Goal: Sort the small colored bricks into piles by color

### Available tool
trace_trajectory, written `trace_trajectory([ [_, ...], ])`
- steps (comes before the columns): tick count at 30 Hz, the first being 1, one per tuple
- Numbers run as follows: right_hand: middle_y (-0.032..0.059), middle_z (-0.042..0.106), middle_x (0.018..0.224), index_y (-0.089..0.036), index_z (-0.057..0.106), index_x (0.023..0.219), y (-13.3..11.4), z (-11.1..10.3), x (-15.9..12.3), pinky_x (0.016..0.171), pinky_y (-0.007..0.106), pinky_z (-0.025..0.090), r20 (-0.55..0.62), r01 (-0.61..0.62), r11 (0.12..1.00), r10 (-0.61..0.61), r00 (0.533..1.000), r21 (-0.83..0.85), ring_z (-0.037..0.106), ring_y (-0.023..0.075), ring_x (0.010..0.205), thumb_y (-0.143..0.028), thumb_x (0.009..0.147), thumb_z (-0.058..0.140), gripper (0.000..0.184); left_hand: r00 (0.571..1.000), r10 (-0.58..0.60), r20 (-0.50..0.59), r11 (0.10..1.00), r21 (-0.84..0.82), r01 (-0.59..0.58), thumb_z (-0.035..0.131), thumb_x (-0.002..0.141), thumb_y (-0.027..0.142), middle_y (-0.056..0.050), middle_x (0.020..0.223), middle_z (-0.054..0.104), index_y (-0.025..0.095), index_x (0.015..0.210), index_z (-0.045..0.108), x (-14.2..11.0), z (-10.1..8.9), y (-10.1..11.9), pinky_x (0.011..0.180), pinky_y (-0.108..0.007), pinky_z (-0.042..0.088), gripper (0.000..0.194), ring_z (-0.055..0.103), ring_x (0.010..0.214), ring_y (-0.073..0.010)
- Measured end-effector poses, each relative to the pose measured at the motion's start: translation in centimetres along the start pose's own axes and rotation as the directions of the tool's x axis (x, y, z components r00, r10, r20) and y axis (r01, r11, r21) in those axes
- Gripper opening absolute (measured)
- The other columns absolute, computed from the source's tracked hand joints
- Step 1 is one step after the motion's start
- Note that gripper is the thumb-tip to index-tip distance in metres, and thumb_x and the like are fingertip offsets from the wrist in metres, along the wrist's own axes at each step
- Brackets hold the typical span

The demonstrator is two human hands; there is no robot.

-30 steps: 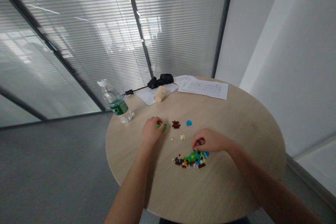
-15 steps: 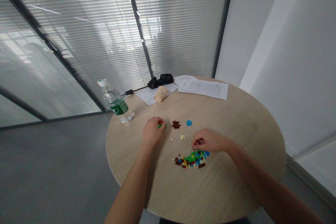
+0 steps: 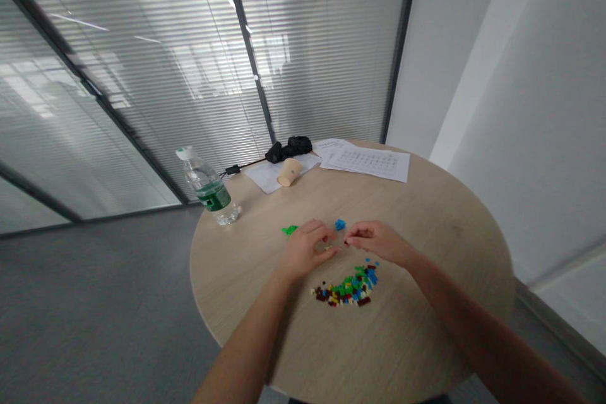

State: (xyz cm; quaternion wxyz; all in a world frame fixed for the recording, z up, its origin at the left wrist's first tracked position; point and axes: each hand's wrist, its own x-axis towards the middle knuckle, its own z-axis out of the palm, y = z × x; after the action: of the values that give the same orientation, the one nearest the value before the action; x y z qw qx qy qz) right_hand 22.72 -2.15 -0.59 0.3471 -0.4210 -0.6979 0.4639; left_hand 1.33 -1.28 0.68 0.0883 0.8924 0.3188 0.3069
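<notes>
A broad stretch of the round table (image 3: pixel 445 214) is left between the mixed brick pile (image 3: pixel 349 289) and the near edge, with more room to the right. The pile is spread in a curved band, its long axis laid left to right and its right end turned toward the far side. The left hand (image 3: pixel 310 249) is held with thumb and fingers parted, between green bricks (image 3: pixel 289 230) and blue bricks (image 3: pixel 339 225) — by the right hand (image 3: pixel 374 242), a small dark brick (image 3: pixel 346 242) is pinched, its direction too small to tell

Free room on the table (image 3: pixel 440 214) beyond the right hand (image 3: pixel 376 241), bottle (image 3: pixel 212 194) in the way at far left
</notes>
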Motion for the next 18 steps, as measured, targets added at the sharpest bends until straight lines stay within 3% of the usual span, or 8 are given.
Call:
trace_trajectory([
  [6, -0.001, 0.061, 0.062, -0.017, 0.07, 0.076, 0.01, -0.12, 0.19, 0.053, 0.023, 0.033, -0.081, -0.068, 0.994, 0.075, 0.994, 0.085, 0.046, 0.0098, 0.054, -0.035, 0.07, 0.064, 0.02, 0.994, 0.088, -0.063, 0.996, 0.011, -0.087, 0.058, 0.085, 0.037, -0.004, 0.076, 0.061, 0.018, 0.082, 0.062, 0.39, 1.25, 0.95, 0.068, -0.026, 0.043, 0.019, 0.056, 0.076, -0.0161],
  [13, 0.0036, 0.071, 0.076, -0.016, 0.07, 0.076, 0.57, 0.49, 0.3, 0.065, 0.026, 0.043, -0.061, -0.048, 0.989, 0.057, 0.997, 0.141, 0.059, 0.0139, 0.067, -0.033, 0.067, 0.068, 0.02, 0.991, 0.091, -0.1, 0.996, 0.022, -0.089, 0.053, 0.088, 0.034, -0.004, 0.073, 0.062, 0.018, 0.079, 0.061, 0.43, 1.17, 0.81, 0.068, -0.027, 0.043, 0.02, 0.056, 0.074, -0.0159],
  [18, 0.004, 0.071, 0.078, -0.016, 0.069, 0.078, 0.45, 0.55, 0.24, 0.067, 0.026, 0.044, -0.04, -0.057, 0.987, 0.064, 0.997, 0.15, 0.061, 0.0146, 0.07, -0.035, 0.068, 0.068, 0.022, 0.995, 0.063, -0.072, 0.998, 0.016, -0.062, 0.052, 0.089, 0.035, -0.004, 0.073, 0.063, 0.018, 0.078, 0.062, 0.4, 1.3, 0.84, 0.073, -0.029, 0.044, 0.023, 0.057, 0.076, -0.0163],
])
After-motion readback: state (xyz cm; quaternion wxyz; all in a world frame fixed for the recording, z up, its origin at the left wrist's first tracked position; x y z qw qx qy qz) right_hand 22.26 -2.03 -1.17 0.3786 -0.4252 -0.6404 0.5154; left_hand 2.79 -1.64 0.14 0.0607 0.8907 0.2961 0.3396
